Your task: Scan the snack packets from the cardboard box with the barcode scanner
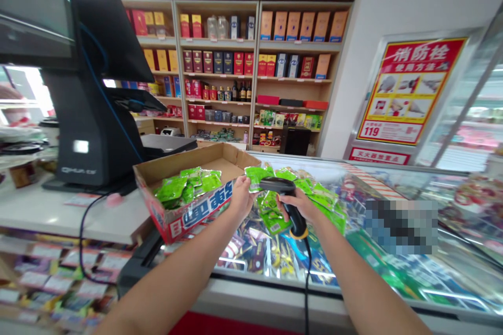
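My right hand (301, 204) is wrapped round the handle of a black barcode scanner (280, 185), its head turned to the left and its cord hanging down. Just left of the scanner head, my left hand (242, 193) pinches the edge of a green snack packet (257, 174). Several more green packets (275, 220) lie loosely on the glass counter under and beyond the scanner. To the left, a cardboard box (231, 156) with red and blue printing holds some of the same green packets (188, 188).
A black checkout terminal (98, 131) stands on the white counter (43, 209) at the left. The glass-topped display case (275, 256) has colourful packs inside. Behind are shelves (220, 44) of boxes and bottles, and a fire hydrant poster (412, 89) hangs on the right.
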`<state>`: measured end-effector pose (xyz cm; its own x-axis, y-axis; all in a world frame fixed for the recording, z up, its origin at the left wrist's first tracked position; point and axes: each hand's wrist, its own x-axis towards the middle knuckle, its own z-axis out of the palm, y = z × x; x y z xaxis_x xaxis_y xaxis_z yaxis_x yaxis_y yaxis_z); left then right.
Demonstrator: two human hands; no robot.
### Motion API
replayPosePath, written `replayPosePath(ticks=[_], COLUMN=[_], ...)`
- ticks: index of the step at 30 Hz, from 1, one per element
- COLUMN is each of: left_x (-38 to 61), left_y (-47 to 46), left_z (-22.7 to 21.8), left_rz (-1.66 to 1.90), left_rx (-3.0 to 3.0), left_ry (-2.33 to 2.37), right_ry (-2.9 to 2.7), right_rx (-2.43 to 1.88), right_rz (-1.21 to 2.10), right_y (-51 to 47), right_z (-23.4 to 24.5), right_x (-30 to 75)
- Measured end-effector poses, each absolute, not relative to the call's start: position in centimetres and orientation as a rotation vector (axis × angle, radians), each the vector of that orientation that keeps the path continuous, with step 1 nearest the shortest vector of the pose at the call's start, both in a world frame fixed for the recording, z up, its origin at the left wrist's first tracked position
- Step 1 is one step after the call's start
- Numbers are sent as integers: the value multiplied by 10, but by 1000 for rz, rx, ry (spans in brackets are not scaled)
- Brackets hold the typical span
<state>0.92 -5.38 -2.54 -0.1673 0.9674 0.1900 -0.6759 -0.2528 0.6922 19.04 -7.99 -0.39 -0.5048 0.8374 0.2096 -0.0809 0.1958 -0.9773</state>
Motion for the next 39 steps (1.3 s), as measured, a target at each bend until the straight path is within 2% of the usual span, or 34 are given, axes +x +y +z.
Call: replayPosePath(ticks=[7, 11, 15, 20, 27, 33, 39], left_x=[-26, -84, -132, -125, -62, 1, 56], left_y=[-64, -69, -81, -91, -90, -49, 18], left_z=[31, 56, 52, 40, 34, 15, 1], left_rz=[2029, 2279, 2487, 2599, 2382, 1865, 1482], left_rx=[686, 574, 718, 1086, 1350, 1592, 1650], left_ry=[600, 917, 1388, 1346, 1252, 1039, 1221], right_ry=[-1749, -1792, -1815, -1789, -1657, -1454, -1148], right_rx=[-687, -637, -618, -629, -732, -768, -715], right_rz=[1353, 1355, 1358, 1382, 1367, 1302, 1251], right_y=[-78, -80, -84, -85, -84, -71, -57], right_z=[42, 60, 58, 43, 29, 22, 9], right_x=[151, 117, 99, 104, 134, 185, 236])
